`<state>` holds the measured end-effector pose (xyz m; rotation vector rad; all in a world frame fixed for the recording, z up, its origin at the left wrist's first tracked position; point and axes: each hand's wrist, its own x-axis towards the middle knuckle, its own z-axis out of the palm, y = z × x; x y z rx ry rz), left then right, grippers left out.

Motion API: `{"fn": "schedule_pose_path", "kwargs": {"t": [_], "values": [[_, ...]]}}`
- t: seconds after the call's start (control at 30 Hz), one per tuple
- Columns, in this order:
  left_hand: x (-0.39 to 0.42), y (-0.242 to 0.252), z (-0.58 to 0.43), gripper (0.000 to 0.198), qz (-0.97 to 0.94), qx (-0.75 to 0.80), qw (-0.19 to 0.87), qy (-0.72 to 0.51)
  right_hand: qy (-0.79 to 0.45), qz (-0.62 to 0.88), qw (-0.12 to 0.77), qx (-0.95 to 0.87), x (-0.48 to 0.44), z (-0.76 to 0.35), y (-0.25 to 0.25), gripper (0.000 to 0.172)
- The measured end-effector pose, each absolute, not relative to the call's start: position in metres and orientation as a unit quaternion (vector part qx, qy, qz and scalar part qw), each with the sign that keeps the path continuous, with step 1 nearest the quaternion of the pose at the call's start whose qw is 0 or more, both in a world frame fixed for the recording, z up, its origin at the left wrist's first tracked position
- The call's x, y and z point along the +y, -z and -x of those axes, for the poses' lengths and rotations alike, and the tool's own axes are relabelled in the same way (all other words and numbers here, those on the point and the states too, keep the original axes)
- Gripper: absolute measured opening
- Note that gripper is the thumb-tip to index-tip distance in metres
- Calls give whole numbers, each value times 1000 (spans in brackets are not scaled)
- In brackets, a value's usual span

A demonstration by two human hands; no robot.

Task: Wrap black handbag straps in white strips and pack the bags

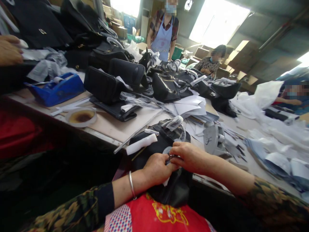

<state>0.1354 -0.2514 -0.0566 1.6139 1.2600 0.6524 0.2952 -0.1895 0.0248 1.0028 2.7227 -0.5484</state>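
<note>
A black handbag (178,188) leans between my lap and the table edge, with clear plastic film and white foam wrap (142,144) on it. My left hand (158,169) is closed on the bag's upper part, thumb towards the right. Close against it, my right hand (187,156) pinches a small dark part of the bag, perhaps a strap or fitting. The fingers hide most of that part. A bit of clear wrap shows just above where the two hands meet.
Several black bags (103,84) crowd the table (145,124). A blue tape dispenser (56,90) and a tape roll (81,116) sit at left. Papers (189,106) and white wrapping (258,96) lie to the right. Another person's hand (9,50) is at far left; co-workers stand behind.
</note>
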Motion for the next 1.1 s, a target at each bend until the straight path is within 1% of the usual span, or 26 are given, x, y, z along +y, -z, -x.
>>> {"fn": "schedule_pose_path", "kwargs": {"t": [0.1, 0.2, 0.27, 0.37, 0.4, 0.6, 0.8, 0.9, 1.0, 1.1], "values": [[-252, 57, -135, 42, -660, 519, 475, -262, 189, -315, 96, 925, -187, -292, -26, 19], [-253, 59, -135, 44, -656, 522, 478, -262, 155, -278, 111, 942, -184, -289, -25, 21], [-253, 60, -135, 44, -657, 519, 477, -267, 115, -250, 127, 953, -183, -288, -23, 17], [-252, 62, -136, 46, -657, 513, 478, -277, 74, -225, 147, 961, -185, -290, -19, 3], [-252, 63, -137, 47, -657, 511, 478, -279, 64, -220, 146, 962, -186, -292, -18, 1], [-249, 62, -131, 47, -668, 479, 501, -271, 7, -210, 114, 971, -194, -296, -15, 9], [-247, 61, -129, 43, -664, 474, 518, -256, -28, -193, 89, 977, -197, -296, -14, 6], [-246, 62, -132, 46, -643, 479, 532, -272, -46, -179, 54, 981, -200, -300, -10, 5], [-246, 62, -134, 48, -615, 485, 548, -293, -40, -190, 7, 981, -204, -306, -4, 11], [-247, 62, -133, 46, -603, 481, 562, -300, -11, -216, -10, 976, -210, -310, -1, 16]]}}
